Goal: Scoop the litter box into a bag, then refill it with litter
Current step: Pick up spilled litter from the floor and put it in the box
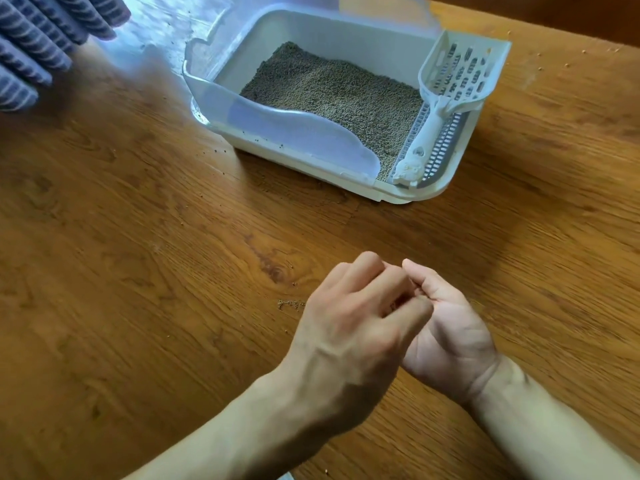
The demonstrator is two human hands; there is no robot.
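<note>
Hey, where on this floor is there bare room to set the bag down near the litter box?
Bare wood floor lies left of and in front of the litter box, between it and the striped fabric. It is crowded near the left hand and right hand, beside spilled granules.

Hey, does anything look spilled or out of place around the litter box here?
Yes. Loose litter grains lie scattered on the wooden floor: a small cluster beside the left hand, and specks along the litter box front and off to its right. The scoop rests tidily on the box's grated side.
</note>
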